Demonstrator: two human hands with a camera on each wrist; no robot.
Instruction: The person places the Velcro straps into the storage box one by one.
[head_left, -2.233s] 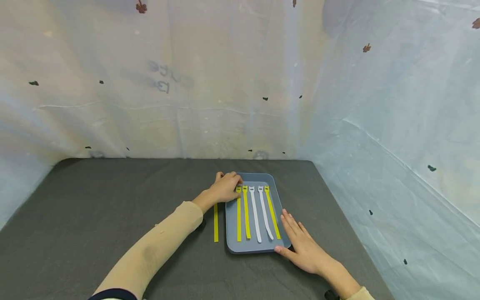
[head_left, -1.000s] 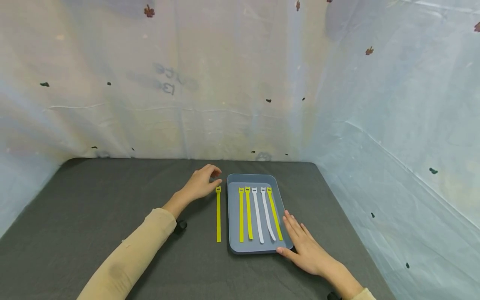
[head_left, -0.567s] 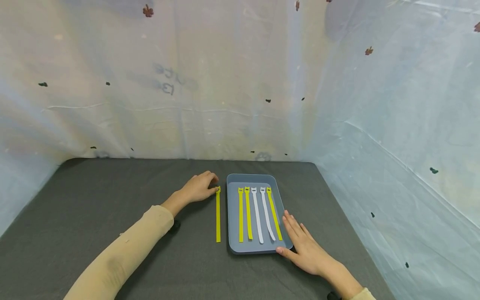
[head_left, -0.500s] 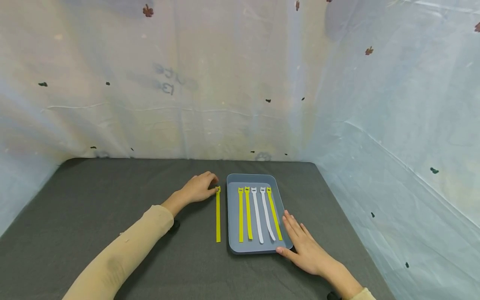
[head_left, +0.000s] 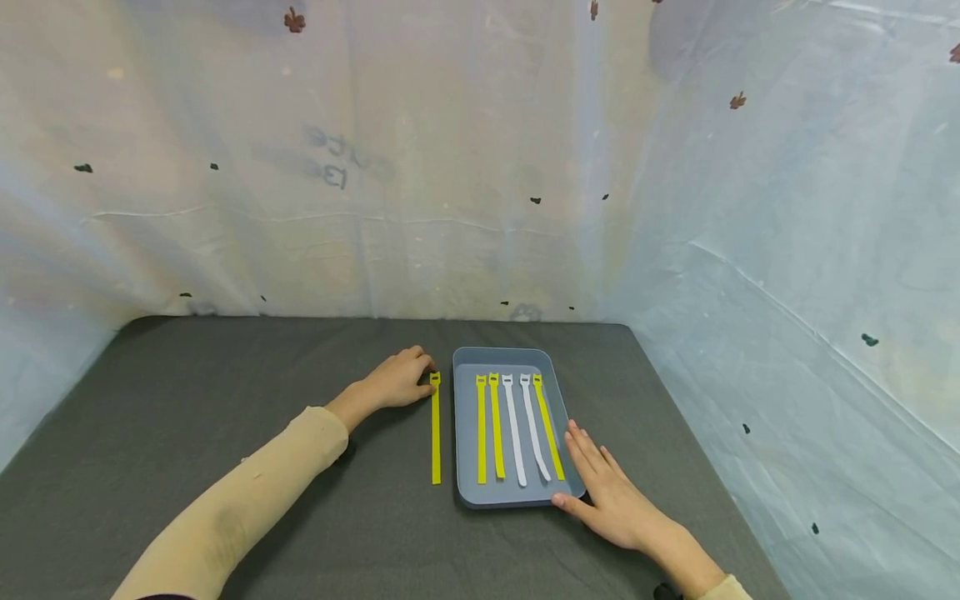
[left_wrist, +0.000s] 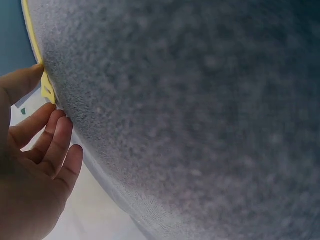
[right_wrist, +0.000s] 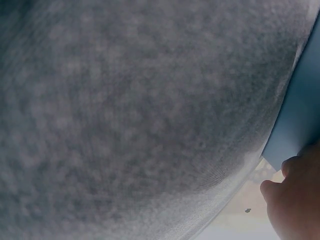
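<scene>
A yellow cable tie [head_left: 436, 437] with a slotted head lies lengthwise on the grey cloth, just left of a blue-grey tray [head_left: 468, 498]. My left hand [head_left: 393, 379] is at its far end. In the left wrist view, the thumb [left_wrist: 25, 82] touches the strip below the head, and the fingertips lie at the head's end, leaving the head visible between them. Several more ties lie side by side in the tray, among them a yellow tie [head_left: 482, 433] and a white tie [head_left: 515, 433]. My right hand [head_left: 615, 496] rests with extended fingers against the tray's near right corner.
Dark grey cloth [head_left: 247, 392] covers the table. Translucent plastic sheeting [head_left: 420, 167] hangs behind it and along the right side. The tray's raised rim stands close beside the loose yellow tie.
My left hand has drawn back from over the tray's left edge, then come down to the loose tie's head. Its thumb has since slid slightly nearer me. My right hand stays put.
</scene>
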